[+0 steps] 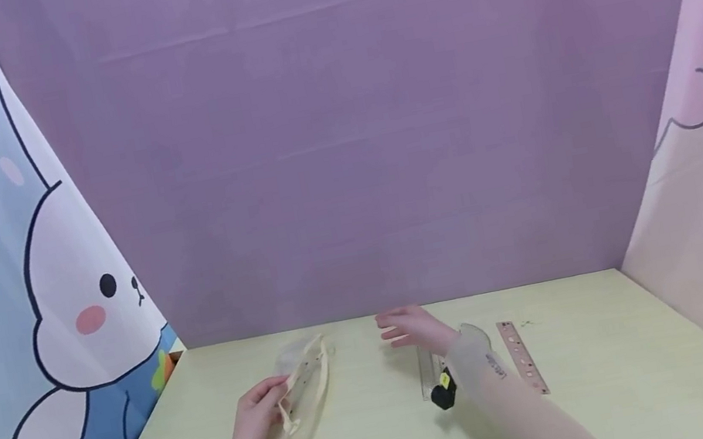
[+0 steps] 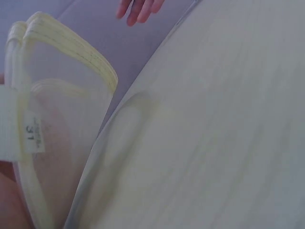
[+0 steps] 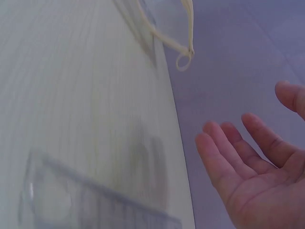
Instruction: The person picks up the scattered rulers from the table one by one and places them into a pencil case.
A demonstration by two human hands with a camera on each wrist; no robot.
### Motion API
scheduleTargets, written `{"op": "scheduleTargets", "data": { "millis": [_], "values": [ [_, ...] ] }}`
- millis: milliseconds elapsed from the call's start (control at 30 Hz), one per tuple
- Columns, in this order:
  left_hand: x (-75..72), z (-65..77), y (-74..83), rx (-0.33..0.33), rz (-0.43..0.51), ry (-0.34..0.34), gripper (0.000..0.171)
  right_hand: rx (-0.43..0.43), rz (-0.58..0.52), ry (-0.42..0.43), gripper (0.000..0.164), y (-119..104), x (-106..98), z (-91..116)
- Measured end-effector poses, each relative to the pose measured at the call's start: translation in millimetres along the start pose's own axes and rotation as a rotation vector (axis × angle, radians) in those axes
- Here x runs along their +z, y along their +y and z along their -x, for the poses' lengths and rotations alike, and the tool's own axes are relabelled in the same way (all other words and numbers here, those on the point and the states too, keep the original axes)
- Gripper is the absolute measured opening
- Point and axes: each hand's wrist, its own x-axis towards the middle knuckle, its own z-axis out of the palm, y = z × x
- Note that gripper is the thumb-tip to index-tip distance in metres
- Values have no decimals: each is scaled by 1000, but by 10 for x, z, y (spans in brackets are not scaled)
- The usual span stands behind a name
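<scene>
My left hand (image 1: pixel 257 424) pinches the edge of a translucent pouch (image 1: pixel 325 373) with cream trim, lifted over the left part of the table. In the left wrist view the pouch (image 2: pixel 71 114) shows a small printed label (image 2: pixel 34 133). My right hand (image 1: pixel 416 327) hangs in the air with fingers spread and holds nothing; its palm (image 3: pixel 267 191) faces the pouch side. Below it lies a clear ruler (image 1: pixel 427 375), partly hidden by the wrist; the right wrist view shows one end of this ruler (image 3: pixel 95 200).
A pink ruler with holes (image 1: pixel 523 358) lies right of my right forearm. A clear piece with a curved edge (image 1: pixel 477 329) shows behind that sleeve. The pale table (image 1: pixel 630 359) ends at a purple backdrop (image 1: pixel 384 166), with printed curtains on both sides.
</scene>
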Motion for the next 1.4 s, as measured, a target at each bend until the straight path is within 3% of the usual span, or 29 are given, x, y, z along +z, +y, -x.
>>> {"op": "scheduleTargets", "data": {
  "millis": [267, 433, 600, 867, 1033, 1400],
  "values": [
    [-2, -23, -16, -3, -6, 10, 32, -46, 283, 96, 42, 27, -350, 114],
    [-11, -37, -8, -11, -18, 24, 33, -49, 465, 131, 47, 95, -495, 140],
    [-25, -44, -20, -33, -4, 26, 34, -7, 577, 88, 70, 237, -579, 149],
    [-58, -45, -55, -29, 10, 21, 34, 100, 902, 62, 108, 313, -581, 192],
    [-71, -43, -59, -25, 3, 17, 32, 137, 976, 53, 116, 367, -570, 168],
    [-98, -19, -53, -31, -20, 15, 34, 166, 1070, 19, 117, 351, -523, 155]
  ]
}}
